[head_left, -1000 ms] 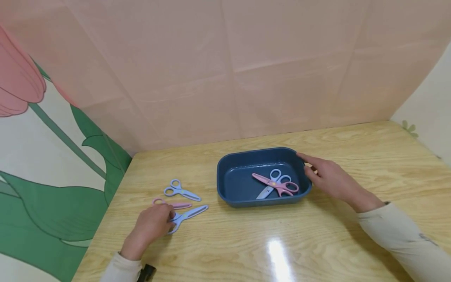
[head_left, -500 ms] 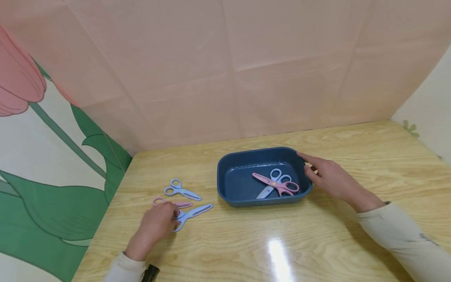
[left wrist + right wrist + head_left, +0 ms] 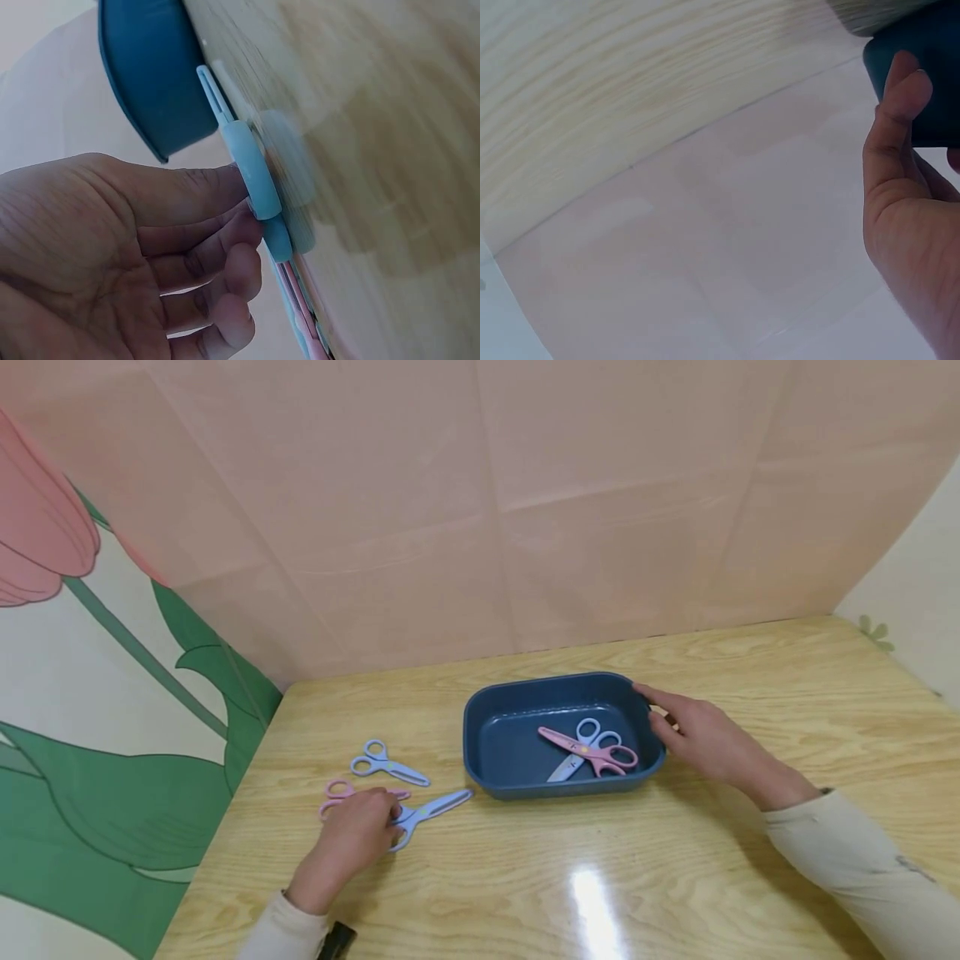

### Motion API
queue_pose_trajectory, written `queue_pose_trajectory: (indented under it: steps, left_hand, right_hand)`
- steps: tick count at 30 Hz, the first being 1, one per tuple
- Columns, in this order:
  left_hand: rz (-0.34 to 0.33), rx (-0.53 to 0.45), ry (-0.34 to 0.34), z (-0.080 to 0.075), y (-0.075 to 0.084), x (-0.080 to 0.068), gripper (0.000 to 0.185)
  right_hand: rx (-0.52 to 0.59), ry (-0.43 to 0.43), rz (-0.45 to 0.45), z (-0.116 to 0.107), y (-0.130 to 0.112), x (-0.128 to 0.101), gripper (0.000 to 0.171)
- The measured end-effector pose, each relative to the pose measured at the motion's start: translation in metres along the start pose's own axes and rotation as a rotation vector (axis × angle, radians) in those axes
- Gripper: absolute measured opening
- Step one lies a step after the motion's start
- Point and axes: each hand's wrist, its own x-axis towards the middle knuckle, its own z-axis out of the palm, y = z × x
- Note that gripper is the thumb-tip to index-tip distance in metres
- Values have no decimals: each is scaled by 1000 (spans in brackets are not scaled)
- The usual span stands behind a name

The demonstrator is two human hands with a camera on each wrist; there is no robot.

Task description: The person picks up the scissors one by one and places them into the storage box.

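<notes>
My left hand point(image 3: 356, 835) pinches the handles of light-blue scissors point(image 3: 435, 808) low over the table. Their long tip points right, close to the front left corner of a dark blue tray point(image 3: 551, 792). In the left wrist view, thumb and fingertips meet at the handle loop point(image 3: 251, 172). Pink scissors point(image 3: 341, 789) lie partly hidden behind this hand, and a smaller blue pair point(image 3: 388, 766) rests beyond them. At the tray's right end, my right hand point(image 3: 708, 739) grips the rim, its thumb point(image 3: 907, 94) against the outer wall. Inside lie crossed pink scissors point(image 3: 558, 739) and blue scissors point(image 3: 588, 729).
A wood-grain table point(image 3: 675, 877) carries everything. Behind it hangs a pinkish sheet point(image 3: 495, 527), with a flower-painted panel point(image 3: 112, 735) at the left and a pale wall point(image 3: 907, 585) at the right. A black strap end point(image 3: 337, 937) shows under the left sleeve.
My left hand has moved right with the blue scissors, bringing their tip close to the tray. More of the pink scissors' handles now shows behind it. The right hand stays at the tray.
</notes>
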Motion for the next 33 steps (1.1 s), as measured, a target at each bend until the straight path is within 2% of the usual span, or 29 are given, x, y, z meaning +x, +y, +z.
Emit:
queue_pose_trajectory:
  steps: [8,17,33]
  left_hand:
    - [0,-23,-5,2,3,3,16]
    - [34,-51,8,6,3,6,17]
    - [28,-19,34,5,7,6,18]
  right_hand:
    - [-1,-17,7,0,1,0,55]
    - [-1,-30,23,-1,1,0,56]
    - [2,-22,9,-2,0,0,55]
